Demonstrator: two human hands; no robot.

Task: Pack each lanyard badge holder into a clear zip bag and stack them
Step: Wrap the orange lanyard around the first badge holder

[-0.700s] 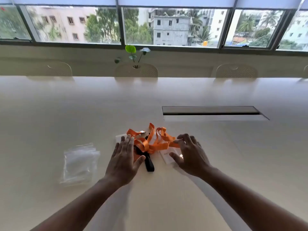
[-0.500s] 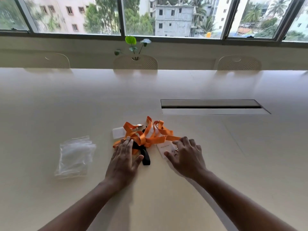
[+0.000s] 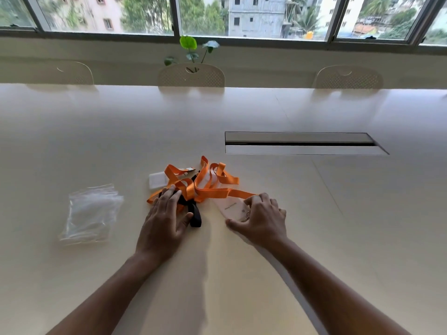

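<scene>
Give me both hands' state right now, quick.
Left hand: open, fingers spread, pressing flat on the lanyard pile.
Right hand: fingers curled on the badge holder on the table; firm grip cannot be told.

Pale table [image 3: 314, 213]; three chairs [image 3: 191, 76] beyond; daylit windows [image 3: 254, 15] showing buildings, trees

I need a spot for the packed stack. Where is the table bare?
Bare table lies right of the right hand, below the cable slot. It is crowded from the zip bags to the lanyard pile under the left hand.
</scene>
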